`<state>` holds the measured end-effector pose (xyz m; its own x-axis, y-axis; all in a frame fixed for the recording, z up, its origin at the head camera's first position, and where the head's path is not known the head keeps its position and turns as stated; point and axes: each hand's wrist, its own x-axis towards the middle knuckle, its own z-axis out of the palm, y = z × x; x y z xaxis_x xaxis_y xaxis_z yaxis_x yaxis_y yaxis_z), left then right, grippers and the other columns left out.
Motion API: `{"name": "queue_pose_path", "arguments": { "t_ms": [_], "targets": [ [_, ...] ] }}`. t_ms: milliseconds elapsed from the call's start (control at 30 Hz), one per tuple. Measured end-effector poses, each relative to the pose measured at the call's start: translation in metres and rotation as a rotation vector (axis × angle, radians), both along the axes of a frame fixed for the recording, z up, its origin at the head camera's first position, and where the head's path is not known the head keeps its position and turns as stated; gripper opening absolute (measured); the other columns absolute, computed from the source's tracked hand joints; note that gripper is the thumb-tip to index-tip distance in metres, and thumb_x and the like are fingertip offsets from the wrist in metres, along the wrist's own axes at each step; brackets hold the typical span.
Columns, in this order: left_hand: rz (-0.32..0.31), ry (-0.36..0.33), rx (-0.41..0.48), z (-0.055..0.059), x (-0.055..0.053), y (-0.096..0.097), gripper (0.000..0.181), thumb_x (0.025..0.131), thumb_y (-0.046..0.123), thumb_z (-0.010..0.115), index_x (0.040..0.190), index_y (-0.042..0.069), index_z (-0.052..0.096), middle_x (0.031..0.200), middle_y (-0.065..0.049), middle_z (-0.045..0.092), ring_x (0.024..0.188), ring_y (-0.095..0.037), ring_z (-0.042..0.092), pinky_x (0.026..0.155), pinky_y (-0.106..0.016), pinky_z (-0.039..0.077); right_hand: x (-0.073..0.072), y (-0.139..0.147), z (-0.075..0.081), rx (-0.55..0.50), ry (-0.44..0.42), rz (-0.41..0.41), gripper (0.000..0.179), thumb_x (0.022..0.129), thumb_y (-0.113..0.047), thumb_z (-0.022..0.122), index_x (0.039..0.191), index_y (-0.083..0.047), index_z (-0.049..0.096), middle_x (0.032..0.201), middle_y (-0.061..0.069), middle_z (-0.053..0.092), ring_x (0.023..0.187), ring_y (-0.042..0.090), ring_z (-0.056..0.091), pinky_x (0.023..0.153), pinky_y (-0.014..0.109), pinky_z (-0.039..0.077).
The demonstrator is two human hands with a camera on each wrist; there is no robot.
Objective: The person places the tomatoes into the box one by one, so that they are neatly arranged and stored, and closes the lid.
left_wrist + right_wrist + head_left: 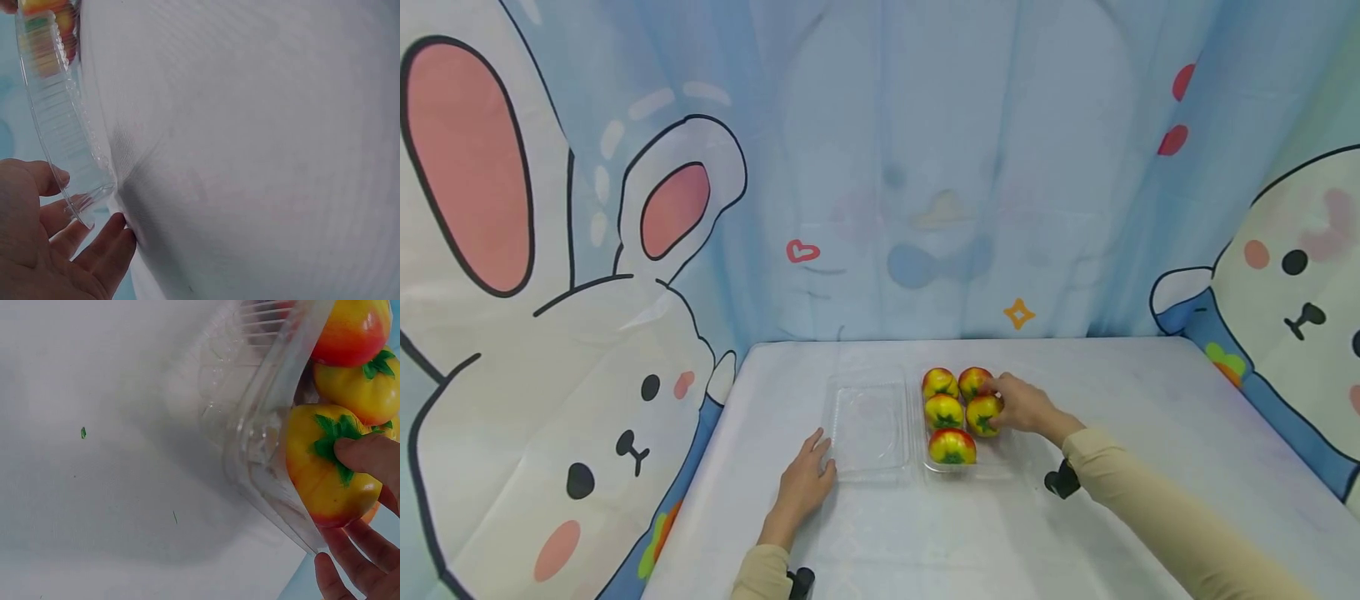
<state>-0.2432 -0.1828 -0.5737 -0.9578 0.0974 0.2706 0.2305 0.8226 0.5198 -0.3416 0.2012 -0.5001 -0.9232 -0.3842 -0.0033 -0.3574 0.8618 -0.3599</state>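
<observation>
A clear plastic clamshell box lies spread out, its lid (871, 433) on the left and its fruit-filled base (927, 454) on the right. Several yellow-and-red persimmons with green painted leaves sit in the base, such as the front one (952, 447). My right hand (1026, 406) grips a persimmon (325, 469) at the base's right side, thumb on its green leaves and fingers beneath or behind it. At the lid's left edge, my left hand (805, 482) rests with relaxed fingers; in the left wrist view, that hand (69, 237) touches the lid's corner (87, 203).
A white cloth covers the table (1120, 392). Behind it hangs a light-blue curtain (940, 167) with printed cartoon animals. Small green specks (83, 432) dot the cloth near the base. Black wrist straps (1063, 480) sit at the sleeve ends.
</observation>
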Motion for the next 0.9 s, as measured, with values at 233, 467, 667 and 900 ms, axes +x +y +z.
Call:
{"name": "queue_pose_path", "arguments": {
  "t_ms": [233,467,667,900],
  "targets": [
    [-0.011,-0.004,-0.014,0.004,-0.001,0.000,0.040,0.094,0.012,0.055,0.129,-0.007,0.059,0.145,-0.020,0.047,0.122,-0.041,0.055,0.090,-0.054,0.052,0.006,0.005,0.008,-0.036,0.047,0.024,0.055,0.075,-0.015,0.085,0.122,0.001,0.061,0.112,0.022,0.060,0.098,0.037,0.060,0.079,0.051,0.055],
    [0.002,-0.031,-0.001,0.007,-0.001,0.000,0.042,0.095,0.013,0.054,0.131,-0.006,0.057,0.148,-0.019,0.045,0.127,-0.040,0.052,0.095,-0.054,0.049,0.010,0.034,0.015,-0.129,0.058,0.036,0.045,0.085,-0.017,0.076,0.121,0.007,0.061,0.118,0.027,0.061,0.102,0.043,0.061,0.086,0.054,0.053],
    [-0.009,-0.056,0.009,0.006,0.001,0.002,0.043,0.096,0.015,0.054,0.133,-0.006,0.056,0.149,-0.019,0.044,0.129,-0.040,0.050,0.097,-0.055,0.048,0.033,0.096,0.019,-0.141,-0.025,0.012,0.039,0.090,-0.019,0.071,0.116,0.008,0.062,0.114,0.027,0.063,0.103,0.046,0.060,0.088,0.057,0.052],
    [-0.004,-0.050,-0.003,0.005,0.001,0.001,0.042,0.095,0.015,0.054,0.132,-0.006,0.057,0.149,-0.019,0.044,0.127,-0.040,0.052,0.094,-0.054,0.050,0.065,0.178,0.020,-0.103,-0.437,-0.082,0.051,0.093,-0.028,0.068,0.123,0.010,0.055,0.121,0.035,0.057,0.110,0.049,0.054,0.087,0.063,0.050]
  ]
}}
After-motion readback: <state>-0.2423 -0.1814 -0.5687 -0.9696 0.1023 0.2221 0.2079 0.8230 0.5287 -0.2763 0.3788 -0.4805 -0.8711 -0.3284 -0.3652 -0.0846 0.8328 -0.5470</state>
